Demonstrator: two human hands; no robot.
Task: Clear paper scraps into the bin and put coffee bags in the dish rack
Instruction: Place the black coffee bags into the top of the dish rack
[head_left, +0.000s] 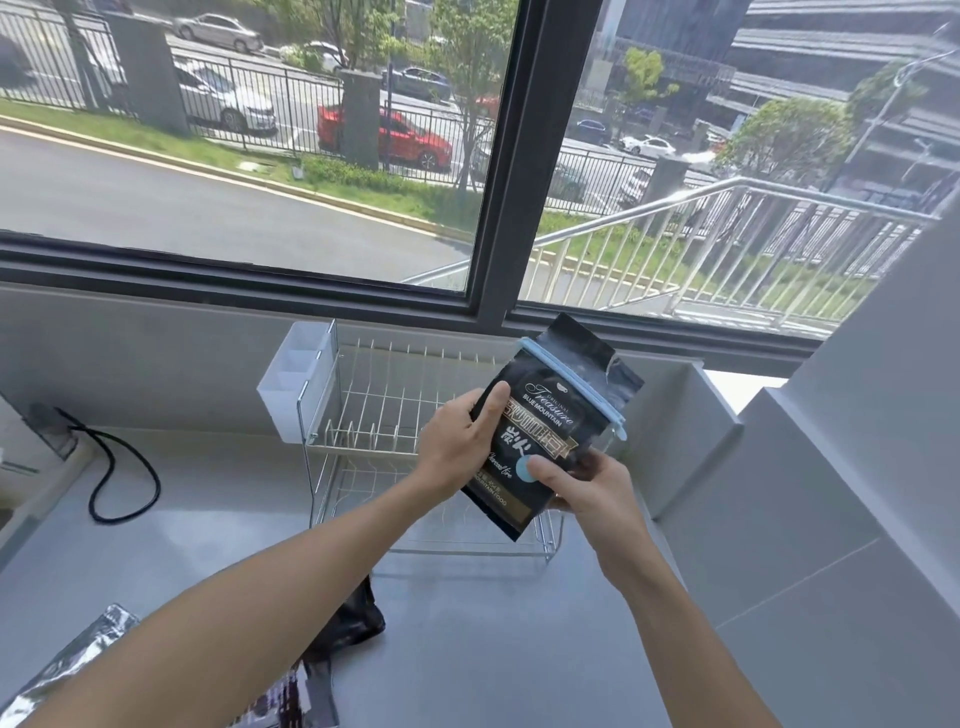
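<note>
A black coffee bag (558, 415) with a light blue clip across its top is held tilted in the air above the right end of the wire dish rack (374, 400). My left hand (460, 441) grips its left edge, thumb on the front. My right hand (587, 491) grips its lower right part, thumb on the front. The rack stands on the grey counter under the window and holds nothing I can see. Another black bag (353, 618) lies on the counter partly under my left forearm. A shiny silver bag (67, 665) lies at the bottom left.
A white plastic cutlery holder (293, 379) hangs on the rack's left end. A black cable (119, 478) loops on the counter at the left. A grey wall step (727, 452) rises right of the rack. No bin or paper scraps are in view.
</note>
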